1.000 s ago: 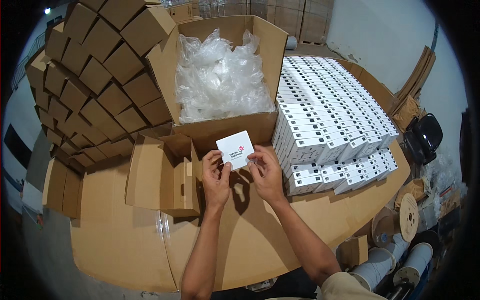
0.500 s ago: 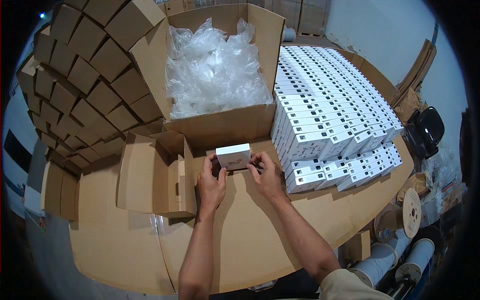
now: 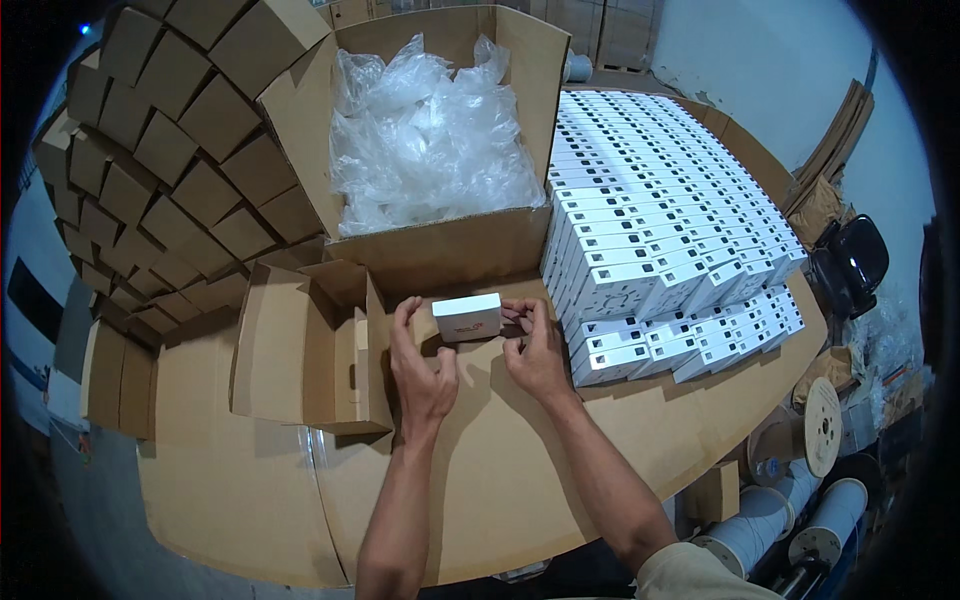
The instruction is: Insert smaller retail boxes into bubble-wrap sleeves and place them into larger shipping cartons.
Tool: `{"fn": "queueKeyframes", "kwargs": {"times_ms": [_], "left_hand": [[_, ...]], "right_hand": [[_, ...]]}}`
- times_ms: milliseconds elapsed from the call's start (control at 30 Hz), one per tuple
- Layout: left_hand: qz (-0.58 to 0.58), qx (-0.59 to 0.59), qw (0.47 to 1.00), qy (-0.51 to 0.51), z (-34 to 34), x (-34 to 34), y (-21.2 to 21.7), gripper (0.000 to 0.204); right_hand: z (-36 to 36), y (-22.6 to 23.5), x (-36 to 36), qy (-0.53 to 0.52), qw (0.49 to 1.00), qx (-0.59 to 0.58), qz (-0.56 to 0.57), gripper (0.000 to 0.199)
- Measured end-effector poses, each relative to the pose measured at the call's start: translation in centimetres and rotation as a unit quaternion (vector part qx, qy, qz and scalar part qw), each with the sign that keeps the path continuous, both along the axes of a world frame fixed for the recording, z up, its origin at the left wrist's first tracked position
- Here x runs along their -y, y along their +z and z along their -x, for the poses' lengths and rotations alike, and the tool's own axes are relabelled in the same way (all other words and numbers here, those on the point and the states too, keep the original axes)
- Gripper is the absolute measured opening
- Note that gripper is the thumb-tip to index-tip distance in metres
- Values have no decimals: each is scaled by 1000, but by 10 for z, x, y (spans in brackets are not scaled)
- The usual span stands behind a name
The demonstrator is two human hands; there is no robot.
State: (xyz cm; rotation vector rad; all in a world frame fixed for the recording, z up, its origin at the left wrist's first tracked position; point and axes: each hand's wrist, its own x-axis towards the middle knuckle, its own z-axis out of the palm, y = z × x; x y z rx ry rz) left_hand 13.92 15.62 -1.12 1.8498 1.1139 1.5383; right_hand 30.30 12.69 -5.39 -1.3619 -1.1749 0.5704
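Note:
A small white box (image 3: 468,319) with an orange-red mark on its front stands on the cardboard-covered table between my hands. My left hand (image 3: 423,378) is at its left side, thumb and fingers spread, with a gap to the box. My right hand (image 3: 537,355) is at the other side, its bent fingertips at or very near the box's right edge and the thumb apart from them. To the left stands an open brown carton (image 3: 300,350) with an upright cardboard piece inside.
Behind my hands, a large carton (image 3: 440,235) holds clear plastic bags (image 3: 430,140). White boxes (image 3: 650,220) are stacked in rows at the right. Brown cartons (image 3: 170,150) pile up at far left. Cable reels (image 3: 822,425) stand beyond the table's right edge.
My left hand has let go of the white box and opened away to the left. My right thumb has drawn off its front. The box's printed front shows more fully.

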Motion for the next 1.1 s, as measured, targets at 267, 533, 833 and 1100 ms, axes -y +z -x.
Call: {"fn": "queueKeyframes", "kwargs": {"times_ms": [267, 533, 833, 1100], "left_hand": [[-127, -30, 991, 2, -50, -20, 98, 20], [-325, -279, 900, 87, -103, -170, 180, 36], [-414, -556, 721, -3, -116, -234, 188, 54], [-364, -361, 858, -37, -98, -230, 221, 36]], "right_hand": [[-4, -18, -4, -37, 997, 49, -49, 42], [-7, -20, -2, -65, 998, 1, -6, 36], [-4, -14, 0, -57, 998, -20, -17, 32], [-1, -9, 0, -60, 997, -39, -19, 33]]}}
